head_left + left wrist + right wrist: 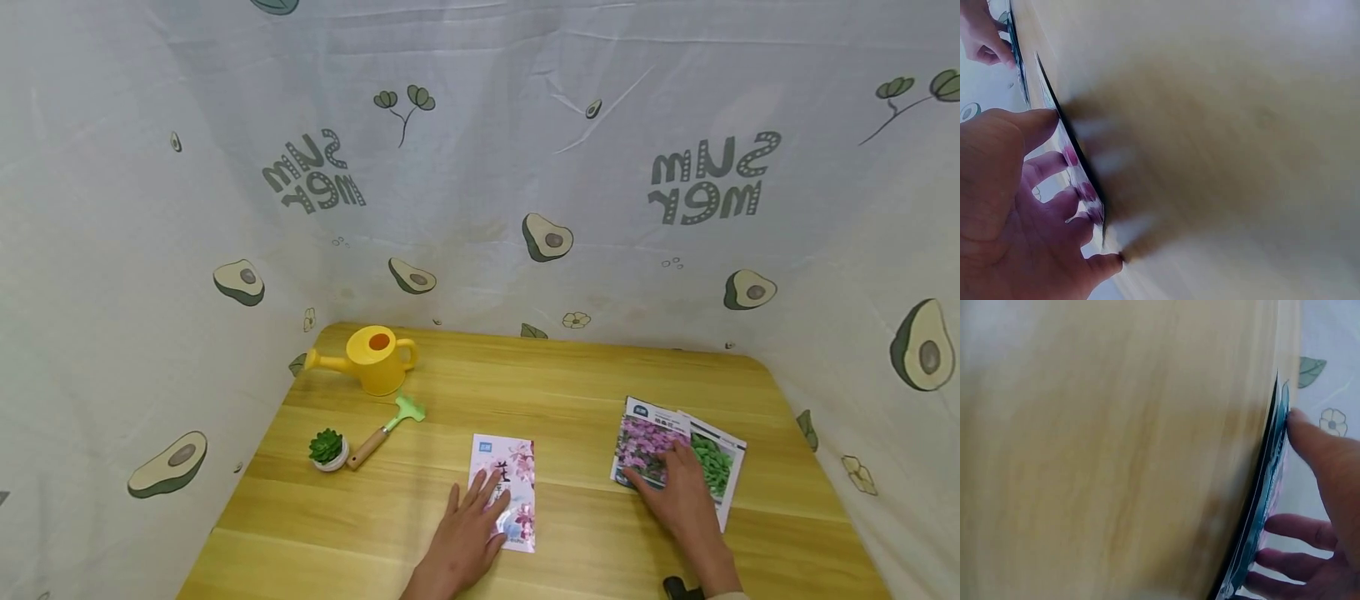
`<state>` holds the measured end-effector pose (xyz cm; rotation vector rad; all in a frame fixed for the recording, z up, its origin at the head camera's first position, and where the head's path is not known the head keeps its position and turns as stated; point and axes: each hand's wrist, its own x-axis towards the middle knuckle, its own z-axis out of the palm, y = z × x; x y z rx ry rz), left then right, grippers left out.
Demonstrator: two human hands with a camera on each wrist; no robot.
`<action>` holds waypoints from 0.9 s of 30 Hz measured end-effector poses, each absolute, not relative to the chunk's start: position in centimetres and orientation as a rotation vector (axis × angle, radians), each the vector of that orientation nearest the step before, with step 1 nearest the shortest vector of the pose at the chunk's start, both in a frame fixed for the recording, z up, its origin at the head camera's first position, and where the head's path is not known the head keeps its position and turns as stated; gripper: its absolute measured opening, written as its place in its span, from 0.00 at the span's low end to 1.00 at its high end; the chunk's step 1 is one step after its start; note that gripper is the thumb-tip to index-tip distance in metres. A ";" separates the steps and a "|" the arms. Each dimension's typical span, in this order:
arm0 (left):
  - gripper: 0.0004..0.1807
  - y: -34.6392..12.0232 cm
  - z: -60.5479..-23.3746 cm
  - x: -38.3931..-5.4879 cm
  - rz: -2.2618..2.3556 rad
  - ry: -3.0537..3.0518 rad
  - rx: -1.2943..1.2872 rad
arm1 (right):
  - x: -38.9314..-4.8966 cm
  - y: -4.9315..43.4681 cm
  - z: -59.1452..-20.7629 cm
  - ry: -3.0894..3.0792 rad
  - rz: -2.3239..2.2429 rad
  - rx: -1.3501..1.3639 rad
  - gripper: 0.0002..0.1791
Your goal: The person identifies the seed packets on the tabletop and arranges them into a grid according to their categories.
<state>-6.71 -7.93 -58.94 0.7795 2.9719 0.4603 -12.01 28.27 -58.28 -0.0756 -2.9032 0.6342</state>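
Observation:
A white packet with pink blossoms lies near the middle of the wooden table. My left hand rests on it with fingers spread and nearly straight; the left wrist view shows the fingertips against its printed face. Farther right, a packet with purple-pink flowers overlaps one with green leaves. Over these two is my right hand, its thumb and fingers apart and touching the flower packet's upper face. In the right wrist view, the stacked packets appear edge-on beneath the fingertips.
At the table's back left stands a yellow watering can. In front of it lie a small green garden tool with a wooden handle and a potted succulent. A printed cloth hangs around the back and sides.

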 end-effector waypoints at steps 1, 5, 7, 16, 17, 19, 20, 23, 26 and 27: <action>0.32 -8.0 -58.9 -6.6 0.455 2.971 0.775 | -12.1 28.3 -58.3 -2.909 0.644 -0.089 0.40; 0.32 -8.3 -58.5 -6.3 0.411 2.953 0.738 | -12.2 28.6 -58.3 -2.933 0.692 -0.135 0.42; 0.33 -8.5 -58.5 -6.2 0.393 2.947 0.725 | -12.2 28.8 -58.3 -2.945 0.711 -0.148 0.43; 0.33 -8.9 -58.3 -6.0 0.350 2.927 0.680 | -12.2 29.7 -57.7 -2.939 0.795 -0.166 0.52; 0.34 -8.9 -58.2 -6.0 0.350 2.920 0.673 | -12.1 29.8 -57.7 -2.928 0.801 -0.166 0.52; 0.34 -8.9 -58.1 -6.0 0.357 2.911 0.661 | -12.1 29.8 -57.7 -2.902 0.799 -0.167 0.53; 0.34 -8.9 -58.1 -6.0 0.362 2.905 0.656 | -12.1 29.9 -57.7 -2.889 0.798 -0.163 0.53; 0.34 -8.9 -58.1 -5.9 0.371 2.907 0.657 | -12.0 29.9 -57.9 -2.836 0.785 -0.159 0.53; 0.34 -9.0 -58.3 -5.9 0.375 2.912 0.660 | -12.0 29.9 -57.7 -2.804 0.808 -0.183 0.55; 0.34 -9.0 -58.3 -5.9 0.377 2.916 0.664 | -12.0 29.9 -57.5 -2.797 0.816 -0.200 0.55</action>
